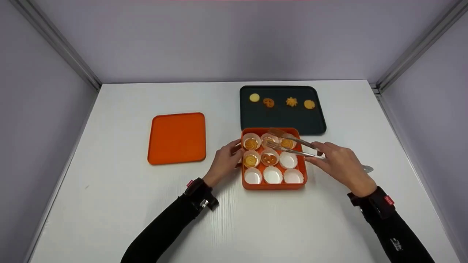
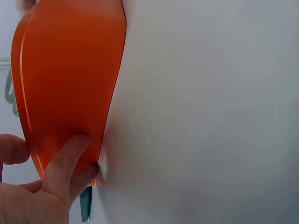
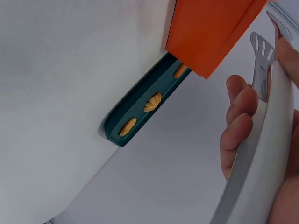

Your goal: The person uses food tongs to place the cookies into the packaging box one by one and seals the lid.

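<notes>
An orange box (image 1: 274, 186) holds several paper cups. Swirl-shaped cookies lie in the back row's cups, and a round cookie (image 1: 250, 160) sits in the middle-left cup. The centre cup has a pretzel cookie (image 1: 269, 159); the middle-right cup (image 1: 288, 160) and front row are empty. My left hand (image 1: 225, 160) rests on the box's left side, its fingers against the outer wall (image 2: 70, 79). In my right hand (image 1: 342, 164) is a pair of metal serving tongs (image 1: 292, 151), gripped by the handles, with spread slotted tips over the back cups. Whether the tips touch a cookie cannot be told.
A dark green tray (image 1: 281, 120) lies behind the box, with a pale round cookie (image 1: 254, 97), a pretzel cookie (image 1: 268, 102), a star-shaped cookie (image 1: 291, 102) and a golden round cookie (image 1: 309, 104). To the left is a flat orange lid or tray (image 1: 177, 138). Walls enclose the white table.
</notes>
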